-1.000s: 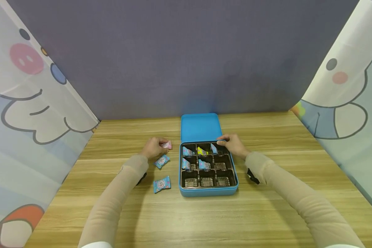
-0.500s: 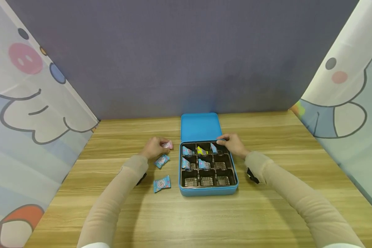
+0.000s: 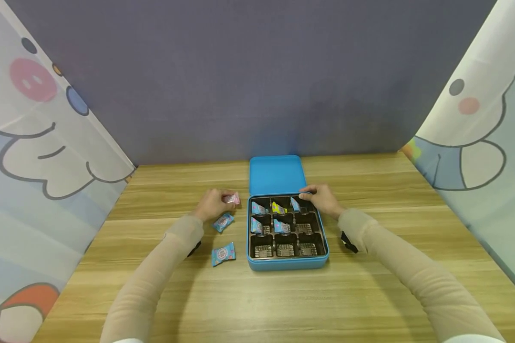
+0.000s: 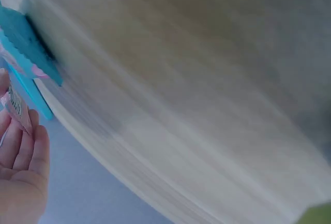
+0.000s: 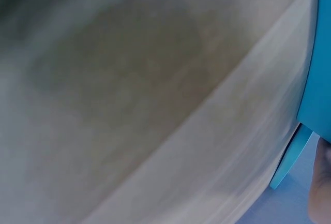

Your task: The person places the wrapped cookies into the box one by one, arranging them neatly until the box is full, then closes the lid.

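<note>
Fingers (image 4: 40,149) of the left hand (image 3: 211,205) pinch a pink packet (image 3: 233,198); the right hand (image 3: 324,200) pinches the blue box (image 3: 288,264) by its rim, apparently steadying it.

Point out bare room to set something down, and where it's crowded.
Bare: the table in front of the blue box, between the forearms; also right of the right hand; and the box's nearest row. Crowded: left of the box, where two blue packets lie and the left hand pinches a pink packet.
</note>
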Demonstrator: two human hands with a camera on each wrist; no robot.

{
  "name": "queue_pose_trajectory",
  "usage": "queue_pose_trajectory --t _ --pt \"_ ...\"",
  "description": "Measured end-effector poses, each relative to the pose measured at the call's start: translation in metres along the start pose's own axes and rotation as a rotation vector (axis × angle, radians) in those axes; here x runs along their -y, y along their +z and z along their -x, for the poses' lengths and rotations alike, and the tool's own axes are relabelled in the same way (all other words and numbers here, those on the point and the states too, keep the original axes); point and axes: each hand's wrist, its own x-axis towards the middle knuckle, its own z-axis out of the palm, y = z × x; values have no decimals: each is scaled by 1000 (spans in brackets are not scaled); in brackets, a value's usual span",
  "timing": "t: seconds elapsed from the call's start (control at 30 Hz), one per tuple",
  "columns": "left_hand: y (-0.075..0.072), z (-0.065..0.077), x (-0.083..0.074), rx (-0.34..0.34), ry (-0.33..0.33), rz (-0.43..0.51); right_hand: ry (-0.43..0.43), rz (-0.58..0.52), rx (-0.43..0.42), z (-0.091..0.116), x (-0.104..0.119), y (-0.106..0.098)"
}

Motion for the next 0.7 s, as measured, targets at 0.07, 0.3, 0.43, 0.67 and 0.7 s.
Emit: queue_pose_trajectory --t 0.07,0.3,0.43,0.67,0.7 --pt "-1 1 -3 -11 9 -1 -5 -7 0 -1 0 0" --pt "-3 3 -17 -38 -8 37 -19 -12 -3 -1 1 -1" --pt "-4 4 -26 -124 24 -21 -23 -9 -8 -1 0 0" --pt "-6 8 -43 -178 93 -83 -12 -14 -13 -1 -2 1" --pt "-6 9 -45 -177 100 -88 -10 -15 -12 -1 -2 2"
